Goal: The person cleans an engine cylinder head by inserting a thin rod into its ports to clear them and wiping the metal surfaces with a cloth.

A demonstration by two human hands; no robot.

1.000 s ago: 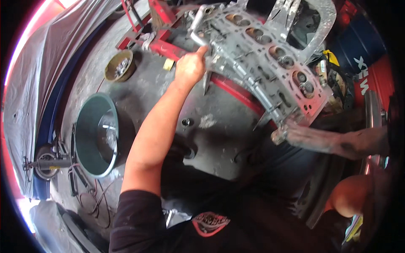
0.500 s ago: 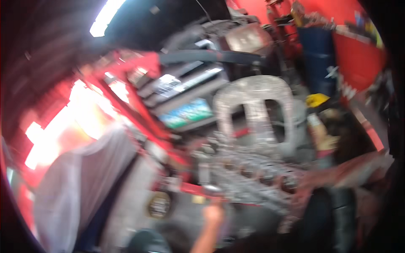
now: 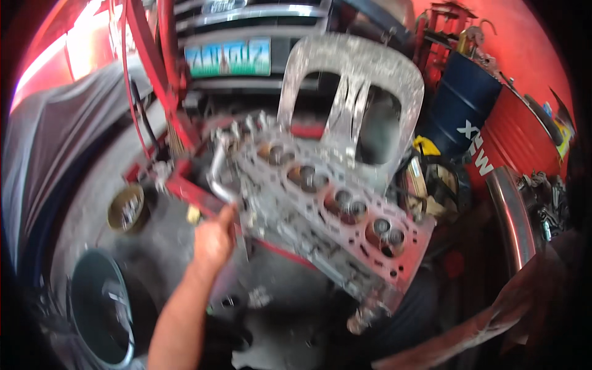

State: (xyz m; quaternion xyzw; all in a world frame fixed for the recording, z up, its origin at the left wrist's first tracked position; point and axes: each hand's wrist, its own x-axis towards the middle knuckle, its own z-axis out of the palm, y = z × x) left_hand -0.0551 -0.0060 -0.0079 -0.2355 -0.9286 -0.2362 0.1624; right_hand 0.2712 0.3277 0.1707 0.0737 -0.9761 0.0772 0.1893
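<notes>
A grey metal engine cylinder head lies slanted across the seat of a worn, paint-stained plastic chair. Its flat face, with several round chambers and valves, is turned up. Along its left side runs a bent silver metal pipe. My left hand reaches in from below, closed at the pipe's lower end, with the thumb uppermost. The fingertips are partly hidden, blurred against the cylinder head's edge. My right hand does not show.
A red metal stand is behind on the left, before a vehicle's front. On the floor at left are a bowl of small metal parts and a dark bucket. A blue drum and red drum stand at right.
The view has swung down and to the right, so the cylinder head and chair now look larger and sharper. My left hand remains at the pipe's lower end.
</notes>
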